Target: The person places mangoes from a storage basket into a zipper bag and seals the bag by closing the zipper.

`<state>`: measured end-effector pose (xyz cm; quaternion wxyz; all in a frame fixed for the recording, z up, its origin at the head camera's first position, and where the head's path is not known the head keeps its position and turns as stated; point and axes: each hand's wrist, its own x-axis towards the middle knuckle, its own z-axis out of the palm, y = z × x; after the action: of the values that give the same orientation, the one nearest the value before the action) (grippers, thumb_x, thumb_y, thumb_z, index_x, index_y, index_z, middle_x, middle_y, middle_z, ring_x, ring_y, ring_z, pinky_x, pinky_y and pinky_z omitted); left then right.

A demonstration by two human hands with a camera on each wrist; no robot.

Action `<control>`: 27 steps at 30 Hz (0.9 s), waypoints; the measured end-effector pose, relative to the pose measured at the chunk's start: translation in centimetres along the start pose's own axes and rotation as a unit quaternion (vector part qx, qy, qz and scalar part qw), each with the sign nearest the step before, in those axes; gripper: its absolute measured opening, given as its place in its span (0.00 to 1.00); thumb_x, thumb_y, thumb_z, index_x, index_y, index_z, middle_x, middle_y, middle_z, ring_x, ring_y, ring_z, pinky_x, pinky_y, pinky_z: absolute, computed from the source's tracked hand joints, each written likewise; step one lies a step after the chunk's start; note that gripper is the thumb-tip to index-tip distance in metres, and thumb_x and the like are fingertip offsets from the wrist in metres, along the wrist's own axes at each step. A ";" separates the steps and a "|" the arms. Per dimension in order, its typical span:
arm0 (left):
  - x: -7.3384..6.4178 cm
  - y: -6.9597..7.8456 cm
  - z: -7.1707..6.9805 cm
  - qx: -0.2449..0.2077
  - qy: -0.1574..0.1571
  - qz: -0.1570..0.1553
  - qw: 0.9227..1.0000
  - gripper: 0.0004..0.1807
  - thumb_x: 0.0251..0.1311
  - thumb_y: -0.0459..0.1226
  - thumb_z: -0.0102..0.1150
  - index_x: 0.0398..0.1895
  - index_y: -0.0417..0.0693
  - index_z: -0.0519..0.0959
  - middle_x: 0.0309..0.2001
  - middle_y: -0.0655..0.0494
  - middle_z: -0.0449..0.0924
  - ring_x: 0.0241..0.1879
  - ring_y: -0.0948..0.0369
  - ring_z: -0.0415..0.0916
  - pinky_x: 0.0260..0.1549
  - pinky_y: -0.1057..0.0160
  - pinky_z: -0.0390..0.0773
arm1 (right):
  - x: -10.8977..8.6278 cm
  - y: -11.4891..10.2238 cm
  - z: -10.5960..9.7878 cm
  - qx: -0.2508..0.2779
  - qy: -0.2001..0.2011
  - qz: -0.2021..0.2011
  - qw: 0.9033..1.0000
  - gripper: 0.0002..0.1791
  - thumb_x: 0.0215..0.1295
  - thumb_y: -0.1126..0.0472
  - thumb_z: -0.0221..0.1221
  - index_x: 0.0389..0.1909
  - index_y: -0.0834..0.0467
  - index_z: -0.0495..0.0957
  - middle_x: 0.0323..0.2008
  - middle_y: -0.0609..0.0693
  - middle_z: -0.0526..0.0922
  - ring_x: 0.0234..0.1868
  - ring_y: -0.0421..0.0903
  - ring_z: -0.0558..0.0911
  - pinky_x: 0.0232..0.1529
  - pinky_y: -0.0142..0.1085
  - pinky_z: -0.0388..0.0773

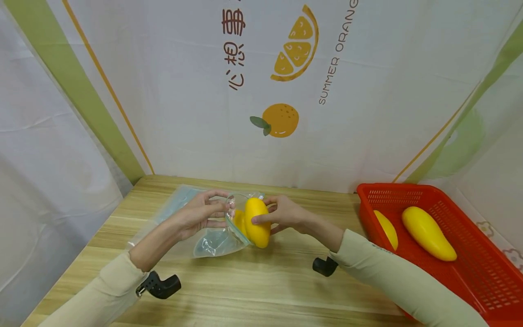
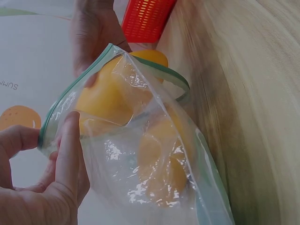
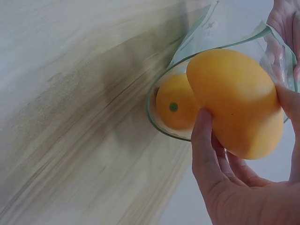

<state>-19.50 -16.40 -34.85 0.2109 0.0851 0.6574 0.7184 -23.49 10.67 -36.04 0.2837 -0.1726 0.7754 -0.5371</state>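
My right hand [image 1: 288, 213] grips a plump yellow mango [image 1: 257, 222], thumb on one side and fingers on the other, at the mouth of a clear zip bag [image 1: 218, 240]. With thumb and fingers, my left hand [image 1: 204, 210] pinches the bag's green-edged rim [image 2: 44, 129]. The mouth gapes, and the mango overlaps its opening in the right wrist view. Inside the bag lies another yellow fruit [image 3: 176, 103] with a small green stem spot. The bag's flat closed end spreads left on the wooden table, partly hidden by my left forearm.
A red plastic basket [image 1: 484, 277] stands at the right, with two yellow mangoes [image 1: 426, 232] inside; my right sleeve [image 1: 392, 268] crosses in front of it. A white printed curtain [image 1: 196, 122] rises behind the wooden table [image 1: 253, 290].
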 end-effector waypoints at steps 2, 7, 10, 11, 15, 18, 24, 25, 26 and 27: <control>0.0 0.0 0.0 0.002 0.002 0.000 1.000 0.26 0.70 0.28 0.54 0.67 0.32 0.60 0.52 0.38 0.78 0.52 0.46 0.81 0.46 0.52 0.85 | 0.0 -0.1 0.2 0.001 0.003 0.001 1.000 0.29 0.62 0.57 0.72 0.58 0.66 0.73 0.51 0.59 0.80 0.46 0.55 0.84 0.43 0.56 0.85; 0.2 0.2 0.2 0.009 0.007 0.001 1.000 0.26 0.70 0.31 0.56 0.67 0.32 0.61 0.53 0.37 0.76 0.51 0.47 0.81 0.46 0.52 0.85 | 0.0 -0.6 0.6 0.004 0.013 0.009 1.000 0.30 0.61 0.57 0.73 0.57 0.68 0.73 0.49 0.59 0.81 0.45 0.55 0.84 0.42 0.53 0.86; 0.2 0.3 0.3 0.012 0.010 -0.001 1.000 0.27 0.71 0.32 0.57 0.67 0.32 0.61 0.53 0.38 0.76 0.49 0.49 0.81 0.45 0.53 0.85 | 0.1 -0.8 0.8 0.007 0.021 0.016 1.000 0.32 0.61 0.56 0.73 0.58 0.69 0.72 0.48 0.60 0.81 0.45 0.55 0.84 0.42 0.53 0.86; 0.2 0.3 0.3 0.011 0.011 -0.002 1.000 0.27 0.70 0.32 0.57 0.67 0.32 0.61 0.52 0.39 0.76 0.49 0.49 0.81 0.45 0.53 0.86 | 0.1 -0.9 0.9 0.008 0.025 0.017 1.000 0.32 0.61 0.56 0.73 0.58 0.69 0.72 0.48 0.60 0.81 0.44 0.55 0.84 0.42 0.53 0.86; 0.2 0.2 0.3 0.011 0.016 -0.003 1.000 0.27 0.70 0.31 0.57 0.68 0.32 0.60 0.52 0.39 0.76 0.48 0.51 0.82 0.45 0.54 0.86 | 0.2 -0.9 1.2 0.007 0.041 0.024 0.999 0.32 0.60 0.55 0.74 0.57 0.69 0.72 0.47 0.60 0.81 0.43 0.55 0.85 0.42 0.54 0.86; 0.2 0.2 0.2 0.014 0.017 -0.002 1.000 0.27 0.70 0.31 0.56 0.68 0.32 0.60 0.54 0.37 0.75 0.47 0.52 0.82 0.45 0.54 0.86 | 0.3 -0.8 1.4 0.005 0.047 0.027 0.998 0.31 0.59 0.55 0.74 0.54 0.68 0.73 0.45 0.60 0.81 0.42 0.54 0.85 0.41 0.54 0.86; 0.1 0.1 0.2 0.020 0.018 0.002 1.000 0.27 0.70 0.32 0.57 0.68 0.32 0.61 0.55 0.37 0.75 0.48 0.51 0.81 0.45 0.53 0.86 | 0.3 -0.8 1.9 0.008 0.060 0.032 0.998 0.29 0.58 0.55 0.75 0.51 0.67 0.72 0.44 0.60 0.82 0.41 0.54 0.85 0.42 0.55 0.86; 0.1 0.1 0.2 0.020 0.018 0.003 1.000 0.28 0.71 0.32 0.57 0.68 0.32 0.60 0.55 0.37 0.75 0.49 0.50 0.81 0.45 0.53 0.86 | 0.3 -0.8 2.0 0.010 0.062 0.032 0.998 0.29 0.58 0.55 0.75 0.51 0.67 0.72 0.43 0.60 0.82 0.41 0.54 0.85 0.41 0.55 0.86; 0.1 0.1 0.2 0.020 0.020 0.003 1.000 0.28 0.71 0.33 0.56 0.69 0.32 0.60 0.55 0.38 0.75 0.50 0.49 0.81 0.45 0.53 0.86 | 0.3 -0.8 2.1 0.014 0.064 0.031 0.997 0.30 0.58 0.55 0.75 0.51 0.68 0.72 0.43 0.60 0.82 0.41 0.55 0.85 0.41 0.55 0.86; 0.1 0.1 0.3 0.019 0.022 0.004 1.000 0.28 0.71 0.33 0.56 0.69 0.32 0.60 0.55 0.37 0.75 0.50 0.49 0.81 0.46 0.52 0.85 | 0.3 -0.9 2.3 0.019 0.064 0.031 0.997 0.30 0.58 0.55 0.75 0.51 0.68 0.72 0.43 0.60 0.82 0.40 0.55 0.85 0.41 0.55 0.86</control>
<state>-19.53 -16.08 -34.72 0.1919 0.0756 0.6752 0.7082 -22.34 8.51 -35.92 0.2529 -0.1084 0.7863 -0.5531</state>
